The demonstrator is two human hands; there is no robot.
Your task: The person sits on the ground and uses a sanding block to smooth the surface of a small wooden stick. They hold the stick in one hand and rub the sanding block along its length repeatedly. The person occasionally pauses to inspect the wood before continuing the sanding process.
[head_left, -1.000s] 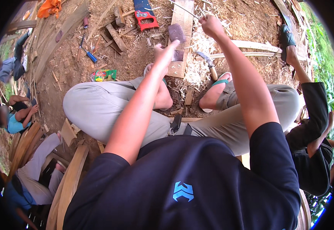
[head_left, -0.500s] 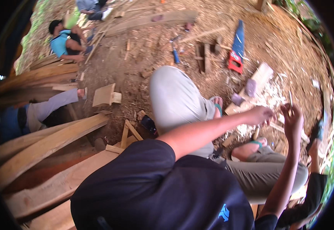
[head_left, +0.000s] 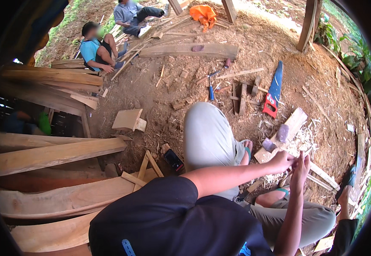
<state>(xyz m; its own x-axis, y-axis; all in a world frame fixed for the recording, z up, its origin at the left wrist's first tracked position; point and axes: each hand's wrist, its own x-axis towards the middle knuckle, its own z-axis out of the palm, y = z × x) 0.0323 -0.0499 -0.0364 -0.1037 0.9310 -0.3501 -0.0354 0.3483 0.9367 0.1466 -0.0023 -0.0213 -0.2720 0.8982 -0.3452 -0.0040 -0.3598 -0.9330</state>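
My two hands are close together over a patch of pale shavings at the right. My left hand (head_left: 282,162) is closed, fingertips pinched beside the right one; what they hold, if anything, is hidden. My right hand (head_left: 299,171) is also closed, and a thin pale stick (head_left: 308,151) shows at its fingertips. Just beyond my hands lies a pale wooden board (head_left: 297,119). On it or against it rest two purplish, stone-like blocks (head_left: 282,133), one nearer to my left hand.
A blue handsaw with a red handle (head_left: 274,87) lies farther off, left of it wooden tool pieces (head_left: 242,98) and a blue-handled hammer (head_left: 211,90). A dark phone (head_left: 173,159) lies by my knee. Planks (head_left: 57,157) are stacked left. Two people (head_left: 95,47) sit far left.
My hands have come together, the right one moving left and down toward the left one. The view has tilted up, showing more of the ground and posts ahead.
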